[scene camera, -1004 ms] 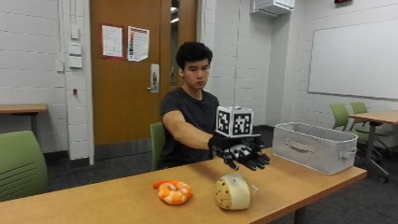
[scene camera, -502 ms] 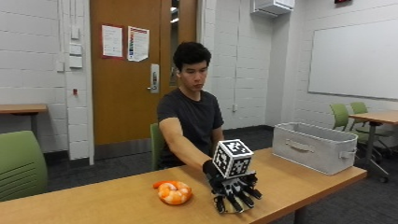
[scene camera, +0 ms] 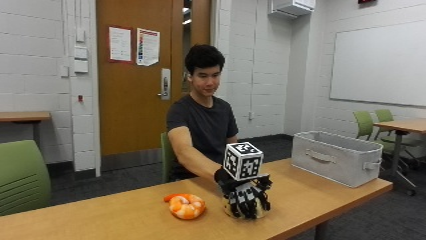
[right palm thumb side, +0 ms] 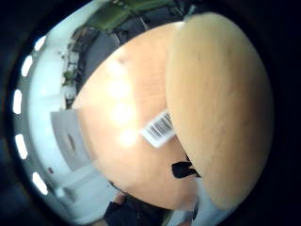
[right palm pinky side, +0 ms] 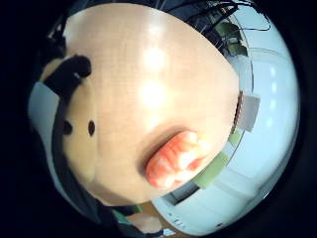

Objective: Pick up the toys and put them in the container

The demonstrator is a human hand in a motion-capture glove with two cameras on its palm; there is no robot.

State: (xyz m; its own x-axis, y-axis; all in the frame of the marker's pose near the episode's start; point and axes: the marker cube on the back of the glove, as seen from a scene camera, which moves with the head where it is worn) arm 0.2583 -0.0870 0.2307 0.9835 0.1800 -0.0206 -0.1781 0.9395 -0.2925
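So I've got the hand (scene camera: 246,197) down on top of the tan plush toy (scene camera: 233,210) near the front edge of the surface (scene camera: 100,220), fingers (scene camera: 253,205) curled down over it, so it looks like I'm gripping it, though the toy is mostly hidden under the glove from the outside. In the little finger side palm view the toy's tan face (right palm pinky side: 81,148) with two dark eyes sits right up against the palm, and the thumb side is filled with its rounded body (right palm thumb side: 221,103) and a barcode tag (right palm thumb side: 158,128). The orange shrimp toy (scene camera: 185,205) lies just beside my hand on the wood. The grey container (scene camera: 336,157) sits well apart at the surface's far end.
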